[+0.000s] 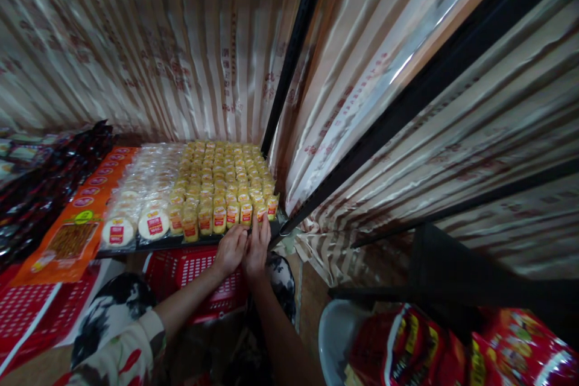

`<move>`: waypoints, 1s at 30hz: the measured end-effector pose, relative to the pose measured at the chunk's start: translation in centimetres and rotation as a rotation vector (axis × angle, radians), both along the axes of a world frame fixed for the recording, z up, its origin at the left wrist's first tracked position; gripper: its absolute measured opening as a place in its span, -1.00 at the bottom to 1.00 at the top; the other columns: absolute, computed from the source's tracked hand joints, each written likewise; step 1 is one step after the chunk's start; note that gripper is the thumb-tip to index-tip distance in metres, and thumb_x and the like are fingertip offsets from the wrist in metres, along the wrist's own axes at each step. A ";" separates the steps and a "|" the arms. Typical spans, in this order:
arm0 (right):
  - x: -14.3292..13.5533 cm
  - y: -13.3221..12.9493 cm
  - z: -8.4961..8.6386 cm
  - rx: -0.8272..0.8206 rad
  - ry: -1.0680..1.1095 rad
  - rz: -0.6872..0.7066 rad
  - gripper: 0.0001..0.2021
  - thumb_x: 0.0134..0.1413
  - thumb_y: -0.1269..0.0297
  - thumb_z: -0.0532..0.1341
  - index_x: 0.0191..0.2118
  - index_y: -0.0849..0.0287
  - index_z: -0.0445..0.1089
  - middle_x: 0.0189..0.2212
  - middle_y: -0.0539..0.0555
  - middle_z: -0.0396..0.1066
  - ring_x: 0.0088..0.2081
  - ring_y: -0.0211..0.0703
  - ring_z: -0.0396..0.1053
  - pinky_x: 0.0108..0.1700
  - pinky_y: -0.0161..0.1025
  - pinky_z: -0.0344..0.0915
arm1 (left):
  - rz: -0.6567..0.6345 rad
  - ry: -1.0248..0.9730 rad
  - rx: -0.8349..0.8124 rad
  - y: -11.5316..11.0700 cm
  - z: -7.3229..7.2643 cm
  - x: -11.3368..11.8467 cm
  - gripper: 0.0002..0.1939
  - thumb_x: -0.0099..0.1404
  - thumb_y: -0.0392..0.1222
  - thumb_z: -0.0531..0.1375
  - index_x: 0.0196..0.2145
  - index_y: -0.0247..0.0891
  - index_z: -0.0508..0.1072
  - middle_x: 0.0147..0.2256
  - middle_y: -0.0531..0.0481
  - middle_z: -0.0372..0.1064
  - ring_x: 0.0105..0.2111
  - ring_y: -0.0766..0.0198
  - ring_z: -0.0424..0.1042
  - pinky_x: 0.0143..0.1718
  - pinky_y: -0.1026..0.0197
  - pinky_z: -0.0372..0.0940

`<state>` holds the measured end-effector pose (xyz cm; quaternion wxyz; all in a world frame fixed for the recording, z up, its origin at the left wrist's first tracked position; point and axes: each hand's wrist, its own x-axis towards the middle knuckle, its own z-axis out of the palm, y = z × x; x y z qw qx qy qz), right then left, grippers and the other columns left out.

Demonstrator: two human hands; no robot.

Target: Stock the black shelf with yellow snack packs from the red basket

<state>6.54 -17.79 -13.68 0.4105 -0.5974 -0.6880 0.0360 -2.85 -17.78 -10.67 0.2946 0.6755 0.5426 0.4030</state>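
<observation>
Rows of small yellow-wrapped snack cakes with red labels stand packed on a dark low shelf. At the front edge of these rows my two hands are side by side and touching. My right hand has its fingers stretched up against a front cake near the right end. My left hand lies just beside it with its fingers bent; whatever is in them, if anything, is hidden. Left of the yellow rows are round white wrapped cakes in clear film.
An orange snack bag and dark shiny packets lie farther left. Red plastic baskets sit below the shelf. Black metal posts and pleated curtain close the back and right. A pale tub and red bags stand lower right.
</observation>
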 end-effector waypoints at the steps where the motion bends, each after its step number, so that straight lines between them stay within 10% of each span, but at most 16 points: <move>1: -0.1 0.1 -0.2 -0.005 -0.013 0.001 -0.50 0.23 0.25 -0.10 0.26 0.28 -0.02 0.27 0.33 -0.19 0.28 0.05 -0.24 0.14 0.12 0.05 | -0.004 0.003 0.004 0.1 -0.1 0.0 -0.65 0.34 -0.10 -0.13 -0.19 -0.27 0.39 -0.18 -0.14 0.40 -0.12 0.20 0.35 -0.01 0.07 0.25; 30: 0.1 0.3 1.0 -0.025 0.008 -0.009 -0.53 0.17 0.36 -0.03 0.21 0.20 0.07 0.14 0.29 0.04 0.17 0.01 -0.02 0.09 0.04 0.13 | -0.001 0.013 0.028 -0.7 0.2 0.3 -0.66 0.34 -0.14 -0.13 -0.18 -0.30 0.38 -0.20 -0.15 0.39 -0.16 0.21 0.36 -0.05 0.10 0.27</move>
